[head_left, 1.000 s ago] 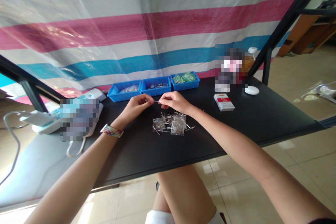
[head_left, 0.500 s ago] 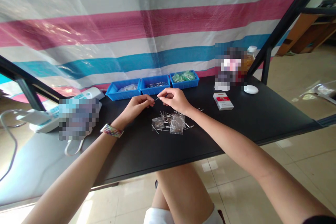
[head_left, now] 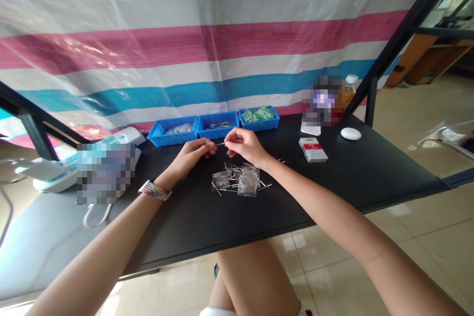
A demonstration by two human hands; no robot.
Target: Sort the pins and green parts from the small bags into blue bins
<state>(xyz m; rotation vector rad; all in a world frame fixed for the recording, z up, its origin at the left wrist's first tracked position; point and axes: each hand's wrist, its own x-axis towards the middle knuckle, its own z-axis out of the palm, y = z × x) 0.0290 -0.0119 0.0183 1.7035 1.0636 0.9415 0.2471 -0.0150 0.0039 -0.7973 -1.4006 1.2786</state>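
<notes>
A thin silver pop rivet [head_left: 220,144] spans the small gap between my two hands above the table. My left hand [head_left: 193,154] pinches one end between thumb and fingertips. The other end is in the closed fingertips of my right hand [head_left: 242,146]. Below the hands lies a loose pile of similar pop rivets [head_left: 234,172]. Among them are two small clear plastic bags, a larger bag [head_left: 248,181] on the right and a smaller bag [head_left: 221,179] on the left. Just behind my hands stands the middle blue bin [head_left: 218,132], with more rivets in it.
The left blue bin [head_left: 157,140] holds clear bags; the right blue bin [head_left: 261,124] holds green packets. A red-and-white box [head_left: 313,150], a white mouse-like object [head_left: 350,134] and a bottle [head_left: 350,90] stand to the right. On the left lies a white power strip [head_left: 55,177].
The rivet between my hands has turned from slanted to nearly level. My right hand has shifted slightly, and the camera view has tipped a little.
</notes>
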